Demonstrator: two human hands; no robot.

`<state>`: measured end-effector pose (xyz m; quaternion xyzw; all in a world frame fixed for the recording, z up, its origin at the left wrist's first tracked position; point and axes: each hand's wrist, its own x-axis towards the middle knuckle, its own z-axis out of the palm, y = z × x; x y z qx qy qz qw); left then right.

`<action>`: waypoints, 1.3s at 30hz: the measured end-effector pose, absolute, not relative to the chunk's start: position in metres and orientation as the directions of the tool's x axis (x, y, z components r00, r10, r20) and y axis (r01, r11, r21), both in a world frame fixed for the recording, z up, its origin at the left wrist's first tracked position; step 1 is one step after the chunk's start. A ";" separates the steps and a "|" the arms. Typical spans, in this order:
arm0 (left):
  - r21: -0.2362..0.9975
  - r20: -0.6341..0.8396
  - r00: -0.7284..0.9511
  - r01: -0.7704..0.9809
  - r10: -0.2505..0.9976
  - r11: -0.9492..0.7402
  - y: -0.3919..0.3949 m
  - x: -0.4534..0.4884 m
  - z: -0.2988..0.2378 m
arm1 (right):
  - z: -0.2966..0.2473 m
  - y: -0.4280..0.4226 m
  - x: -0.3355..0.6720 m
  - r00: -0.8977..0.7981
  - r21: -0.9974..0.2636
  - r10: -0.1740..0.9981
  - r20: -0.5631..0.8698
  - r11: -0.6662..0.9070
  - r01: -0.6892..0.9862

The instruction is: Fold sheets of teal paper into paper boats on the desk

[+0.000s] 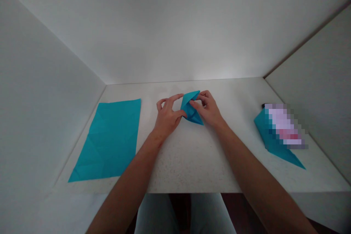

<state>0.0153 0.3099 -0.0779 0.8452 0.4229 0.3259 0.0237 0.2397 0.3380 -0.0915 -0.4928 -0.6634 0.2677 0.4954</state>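
Observation:
Between my two hands is a piece of folded blue paper (189, 108), partly opened, with a pointed flap at its top. My left hand (168, 115) pinches its left edge, the thumb low and the index finger near the upper corner. From the other side my right hand (208, 108) grips the right edge, thumb pressed on the fold and fingers behind. Those fingers hide part of the paper's right side.
A flat, creased blue sheet (112, 139) lies at the left on the white table (186, 161). At the right rests another folded blue paper (276, 148), beside a blurred-out object (285, 124). White walls (178, 36) close off the back and sides.

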 end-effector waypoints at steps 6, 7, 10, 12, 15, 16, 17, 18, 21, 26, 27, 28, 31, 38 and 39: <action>0.308 0.522 0.526 0.618 0.671 -0.724 0.311 0.020 -0.077 | -0.089 0.339 0.238 0.030 -0.834 0.907 0.421 0.374 0.405; 0.317 0.534 0.515 0.612 0.670 -0.724 0.310 0.020 -0.076 | -0.088 0.339 0.237 0.040 -0.851 0.913 0.405 0.361 0.382; 0.363 0.540 0.471 0.617 0.697 -0.698 0.307 0.020 -0.072 | -0.085 0.339 0.234 0.063 -0.900 0.932 0.358 0.326 0.288; 0.397 0.524 0.432 0.639 0.734 -0.659 0.305 0.020 -0.069 | -0.083 0.338 0.232 0.059 -0.929 0.945 0.322 0.303 0.211; 0.450 0.538 0.342 0.656 0.770 -0.606 0.304 0.020 -0.069 | -0.081 0.338 0.230 0.012 -0.959 0.964 0.266 0.263 0.107; 0.468 0.552 0.306 0.656 0.775 -0.592 0.305 0.020 -0.071 | -0.080 0.337 0.230 -0.010 -0.962 0.966 0.259 0.258 0.088; 0.483 0.566 0.272 0.655 0.778 -0.581 0.307 0.021 -0.073 | -0.079 0.337 0.229 -0.032 -0.963 0.965 0.259 0.261 0.073; 0.498 0.576 0.242 0.654 0.781 -0.570 0.308 0.021 -0.076 | -0.078 0.336 0.229 -0.053 -0.962 0.963 0.265 0.268 0.060; 0.536 0.599 0.179 0.634 0.780 -0.557 0.313 0.022 -0.082 | -0.076 0.335 0.230 -0.124 -0.961 0.953 0.275 0.275 -0.022; 0.570 0.634 0.150 0.573 0.759 -0.589 0.315 0.021 -0.082 | -0.071 0.332 0.232 -0.156 -0.956 0.954 0.257 0.228 -0.183; 0.573 0.639 0.146 0.566 0.756 -0.593 0.315 0.021 -0.082 | -0.070 0.331 0.232 -0.158 -0.955 0.956 0.248 0.214 -0.207; 0.575 0.641 0.143 0.561 0.754 -0.595 0.314 0.020 -0.081 | -0.068 0.330 0.232 -0.161 -0.954 0.958 0.237 0.197 -0.227; 0.578 0.638 0.154 0.552 0.755 -0.601 0.315 0.019 -0.079 | -0.066 0.330 0.232 -0.158 -0.953 0.969 0.188 0.142 -0.266; 0.589 0.587 0.141 0.601 0.797 -0.540 0.314 0.015 -0.079 | -0.069 0.337 0.236 -0.070 -0.945 0.989 0.132 0.104 -0.309; 0.578 0.576 0.143 0.625 0.805 -0.525 0.314 0.014 -0.079 | -0.070 0.338 0.236 -0.057 -0.945 0.990 0.129 0.106 -0.309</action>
